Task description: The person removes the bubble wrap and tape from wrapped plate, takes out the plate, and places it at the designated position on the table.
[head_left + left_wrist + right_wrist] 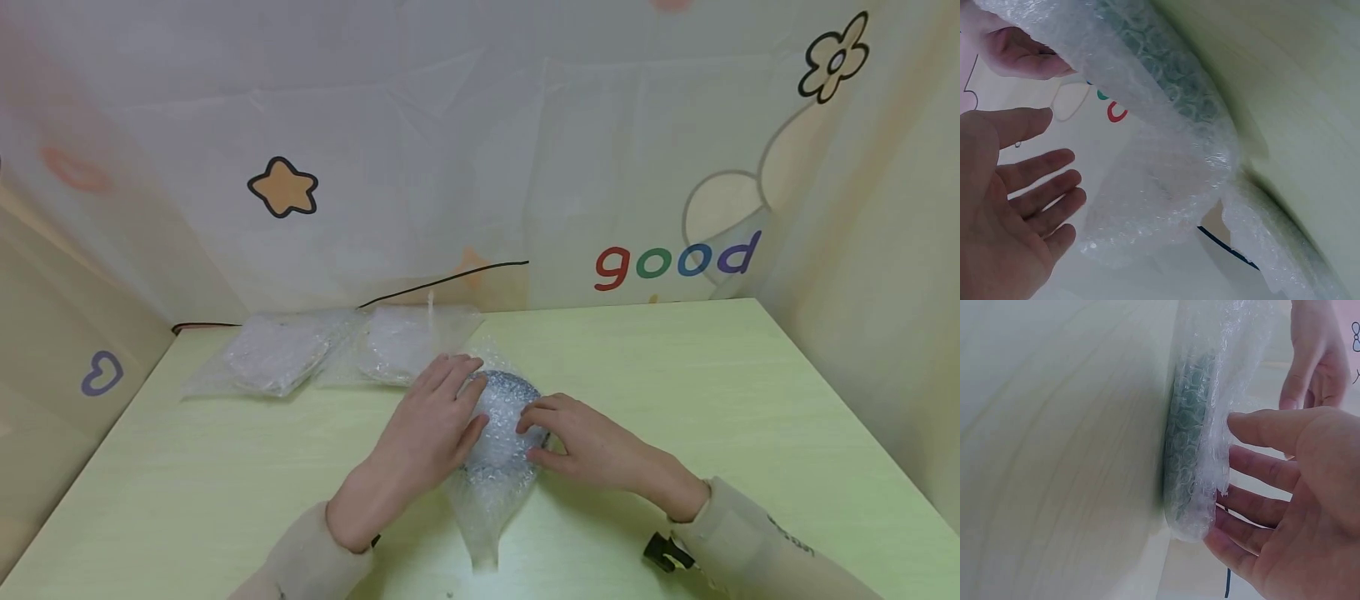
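Observation:
A bubble-wrapped package (504,425) lies on the table between my two hands, and something dark with a rounded edge shows through the film. Loose film tapers from it toward the near side. Over its left side is my left hand (435,417); in the left wrist view its fingers are spread and apart from the bubble wrap (1166,94). My right hand (588,442) is at the right edge, fingers loosely bent. Its fingertips are right at the side of the wrapped package (1191,437) in the right wrist view, with thumb and fingers separated.
Two more bubble-wrapped packages, one at the back left (273,354) and one beside it (397,342), lie along the table's rear edge. A printed curtain (450,167) hangs behind the table (675,367). A black clip (663,552) is by the right sleeve.

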{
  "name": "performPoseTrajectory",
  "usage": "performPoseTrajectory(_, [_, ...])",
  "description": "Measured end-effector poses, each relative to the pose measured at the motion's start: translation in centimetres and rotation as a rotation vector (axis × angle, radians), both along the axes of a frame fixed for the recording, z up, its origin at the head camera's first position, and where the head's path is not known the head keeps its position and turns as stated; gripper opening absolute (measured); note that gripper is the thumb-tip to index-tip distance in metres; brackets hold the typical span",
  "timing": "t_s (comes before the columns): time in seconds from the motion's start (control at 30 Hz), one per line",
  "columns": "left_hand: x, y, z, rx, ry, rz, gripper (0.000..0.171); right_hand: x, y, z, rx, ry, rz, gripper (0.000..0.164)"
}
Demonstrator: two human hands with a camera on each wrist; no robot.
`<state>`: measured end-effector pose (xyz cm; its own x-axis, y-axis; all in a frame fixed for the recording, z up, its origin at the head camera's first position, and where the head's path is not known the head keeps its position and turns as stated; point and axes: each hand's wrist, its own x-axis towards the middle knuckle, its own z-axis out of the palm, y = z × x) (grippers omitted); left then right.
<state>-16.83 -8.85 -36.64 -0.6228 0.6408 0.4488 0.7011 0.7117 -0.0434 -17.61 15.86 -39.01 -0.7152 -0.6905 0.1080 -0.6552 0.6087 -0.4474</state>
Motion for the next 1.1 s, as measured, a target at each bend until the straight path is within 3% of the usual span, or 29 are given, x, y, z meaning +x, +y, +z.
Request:
performPoseTrajectory(0.27, [-0.7,-0.4,-0.5,-0.089,-0.062,0.044,0.04,0.0,0.0,0.0,0.01,-0.008,-0.007,0.024])
performPoseTrajectory(0.57, [-1.2,-1.2,-0.8,-0.094,-0.063,0.138,0.04,-0.1,0.0,0.0,0.008,-0.009,-0.008,0.025])
performPoseTrajectory(0.83, [-1.1,-1.6,-0.8,-0.086,-0.112,0.185,0.038,0.2,0.1,0.2,-0.019,-0.008,-0.033,0.053])
performPoseTrajectory(1.1, [-1.0,-2.2,-1.0,-0.067,-0.065,0.197,0.027,0.0,0.1,0.2,-0.021,-0.022,-0.047,0.061])
